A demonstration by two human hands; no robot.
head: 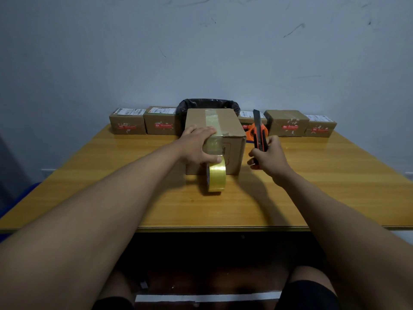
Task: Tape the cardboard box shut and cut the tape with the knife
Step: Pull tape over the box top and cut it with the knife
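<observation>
Pressing down on the cardboard box (214,139) with my left hand (196,146), I have the fingers spread flat over its top near edge and the thumb hooked down the front face, just above the tape roll (216,176). The box sits about midway across the wooden table (111,175), towards the far edge, and a strip of clear yellowish tape already runs along its top and over the front. It looks light and fairly stiff, so it would skid on the glossy tabletop if I let go; my flat palm is what pins it.

The roll stands on edge on the table, touching the foot of the box's front face, apparently still joined to the strip, though the tape between them is too clear for me to be sure. That stretch will be thin, sticky and slack unless pulled taut.

My right hand (267,157) is clenched around the orange-and-black utility knife (259,133), low on the handle, the tip pointing up and away, just right of the box. The handle is rigid and ribbed, easy to hold; I would keep my fingers well back from the tip and cut close above the roll, clear of my left thumb.
</observation>
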